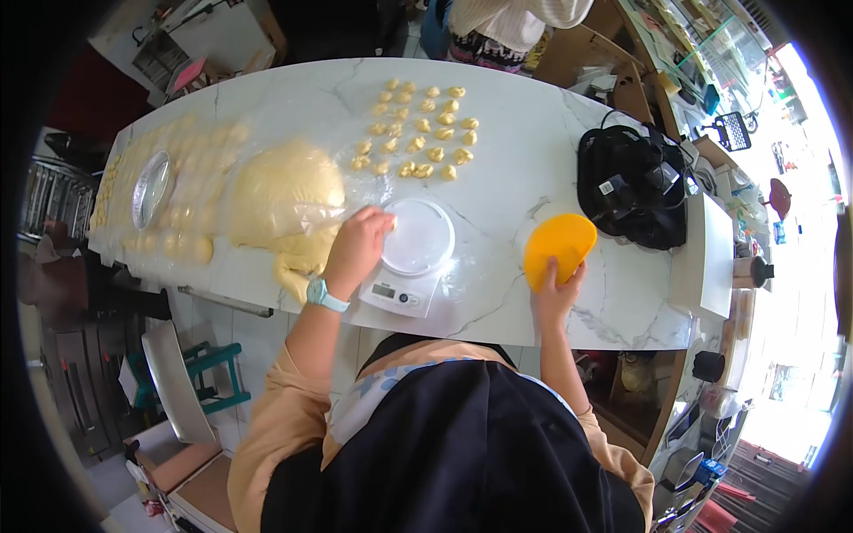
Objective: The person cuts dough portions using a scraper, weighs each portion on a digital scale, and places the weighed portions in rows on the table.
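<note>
My left hand [358, 249] is closed at the left edge of the round plate of a white kitchen scale [418, 237], with a small pale piece at its fingertips that looks like dough. In my right hand [558, 289] is a yellow scraper [560, 247], gripped at its lower edge above the marble table. A large mound of dough [289, 191] under clear plastic lies left of the scale, and an uncovered strip of dough [293, 277] sticks out at its near side. Beyond the scale, several small dough pieces [442, 133] are laid out in rough rows.
Plastic film covers many dough balls [191, 191] at the left, with a metal dish [152, 190] among them. A black bag [633, 186] and a white box [702, 256] stand at the right. Across the marble table [524, 115] is another person [498, 27].
</note>
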### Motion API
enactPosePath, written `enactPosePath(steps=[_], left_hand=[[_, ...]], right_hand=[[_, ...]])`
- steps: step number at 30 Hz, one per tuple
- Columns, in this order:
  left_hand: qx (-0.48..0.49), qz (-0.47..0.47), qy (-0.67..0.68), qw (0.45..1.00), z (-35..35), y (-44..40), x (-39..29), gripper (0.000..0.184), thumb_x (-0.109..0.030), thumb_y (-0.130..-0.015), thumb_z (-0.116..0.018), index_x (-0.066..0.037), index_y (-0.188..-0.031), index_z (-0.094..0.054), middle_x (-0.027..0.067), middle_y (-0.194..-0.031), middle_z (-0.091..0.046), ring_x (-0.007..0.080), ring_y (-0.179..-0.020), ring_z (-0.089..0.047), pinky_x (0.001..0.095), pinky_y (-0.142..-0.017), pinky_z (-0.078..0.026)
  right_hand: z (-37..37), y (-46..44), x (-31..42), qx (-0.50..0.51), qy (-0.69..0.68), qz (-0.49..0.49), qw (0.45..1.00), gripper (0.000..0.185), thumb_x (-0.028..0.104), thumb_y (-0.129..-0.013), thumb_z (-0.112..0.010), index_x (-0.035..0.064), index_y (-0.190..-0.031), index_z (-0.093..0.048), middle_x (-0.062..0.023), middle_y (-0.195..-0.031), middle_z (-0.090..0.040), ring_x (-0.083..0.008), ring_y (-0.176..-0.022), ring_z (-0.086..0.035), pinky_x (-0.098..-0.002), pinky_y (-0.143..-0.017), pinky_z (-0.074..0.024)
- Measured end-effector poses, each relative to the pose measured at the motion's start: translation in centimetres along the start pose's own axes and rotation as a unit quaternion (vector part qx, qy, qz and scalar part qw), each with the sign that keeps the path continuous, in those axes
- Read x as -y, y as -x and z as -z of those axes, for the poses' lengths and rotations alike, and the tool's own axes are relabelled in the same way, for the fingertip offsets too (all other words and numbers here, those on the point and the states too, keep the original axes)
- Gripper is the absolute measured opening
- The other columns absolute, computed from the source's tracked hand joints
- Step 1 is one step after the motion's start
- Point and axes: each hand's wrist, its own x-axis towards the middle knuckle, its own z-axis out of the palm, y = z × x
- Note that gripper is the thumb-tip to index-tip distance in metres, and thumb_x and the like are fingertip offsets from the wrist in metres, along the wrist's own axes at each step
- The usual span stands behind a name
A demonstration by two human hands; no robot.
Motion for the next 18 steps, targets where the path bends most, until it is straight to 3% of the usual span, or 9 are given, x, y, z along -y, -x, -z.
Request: enactPosePath(steps=[3,5,7,10,13,17,18], left_hand=[[-0.106,-0.106,0.020,0.988,-0.7,-6.6,-2.3,0.016,0.000,-0.089,-0.057,0.001,-0.100,-0.069,0.0143,-0.096,-0.065,0.0272,-0.081,-0.065,0.0351,-0.069,-0.051],[-0.130,-0.125,0.059,0.982,-2.1,-12.0,-3.2,0.019,0.003,-0.086,-0.056,0.000,-0.100,-0.069,0.0153,-0.096,-0.065,0.0315,-0.084,-0.063,0.0378,-0.074,-0.051],[-0.154,-0.133,0.039,0.978,-5.4,-17.6,-1.1,0.017,-0.001,-0.087,-0.059,-0.002,-0.100,-0.070,0.0122,-0.100,-0.065,0.0260,-0.076,-0.063,0.0335,-0.068,-0.051],[-0.132,-0.108,0.026,0.985,-10.1,-24.1,1.6,0.018,-0.002,-0.084,-0.062,-0.003,-0.100,-0.071,0.0129,-0.096,-0.066,0.0264,-0.075,-0.064,0.0335,-0.069,-0.051],[-0.105,-0.074,0.031,0.991,-13.8,-26.9,3.2,0.020,-0.002,-0.081,-0.061,-0.003,-0.098,-0.071,0.0152,-0.088,-0.066,0.0307,-0.083,-0.064,0.0379,-0.075,-0.051],[0.036,0.063,0.071,0.995,-13.0,-26.3,2.8,0.021,-0.008,-0.090,-0.056,-0.003,-0.105,-0.069,0.0177,-0.106,-0.067,0.0320,-0.097,-0.064,0.0362,-0.082,-0.052],[-0.030,-0.036,0.090,0.995,-11.7,-24.5,3.3,0.022,-0.011,-0.094,-0.053,-0.003,-0.110,-0.067,0.0187,-0.117,-0.064,0.0322,-0.105,-0.063,0.0361,-0.086,-0.051]], right_hand=[[-0.4,-0.1,0.5,0.006,-0.014,-0.024,1.000,0.049,0.019,-0.091,-0.063,-0.0028,-0.129,-0.042,-0.0206,-0.110,-0.062,-0.0282,-0.100,-0.063,-0.0360,-0.085,-0.0492],[-0.3,-0.1,0.7,0.009,-0.009,-0.038,0.999,0.048,0.019,-0.091,-0.063,-0.0027,-0.129,-0.042,-0.0201,-0.111,-0.062,-0.0279,-0.101,-0.063,-0.0358,-0.086,-0.0491],[-0.1,-0.1,0.8,0.012,0.006,-0.035,0.999,0.047,0.018,-0.091,-0.063,-0.0027,-0.129,-0.042,-0.0195,-0.111,-0.062,-0.0277,-0.102,-0.063,-0.0355,-0.086,-0.0490],[-0.1,-0.1,0.4,0.016,-0.022,-0.039,0.999,0.047,0.016,-0.091,-0.063,-0.0028,-0.129,-0.042,-0.0185,-0.110,-0.062,-0.0270,-0.101,-0.063,-0.0351,-0.085,-0.0490],[0.0,-0.2,-0.3,0.002,-0.024,-0.003,1.000,0.046,0.016,-0.090,-0.065,-0.0023,-0.126,-0.044,-0.0158,-0.101,-0.065,-0.0214,-0.090,-0.064,-0.0321,-0.078,-0.0511],[0.2,-0.3,-0.4,0.006,-0.057,-0.016,0.998,0.045,0.014,-0.090,-0.064,-0.0024,-0.127,-0.043,-0.0150,-0.103,-0.064,-0.0203,-0.092,-0.064,-0.0313,-0.079,-0.0506],[0.1,-0.2,-0.5,0.009,-0.063,-0.009,0.998,0.045,0.014,-0.090,-0.064,-0.0023,-0.127,-0.043,-0.0147,-0.104,-0.064,-0.0202,-0.093,-0.063,-0.0310,-0.080,-0.0504]])
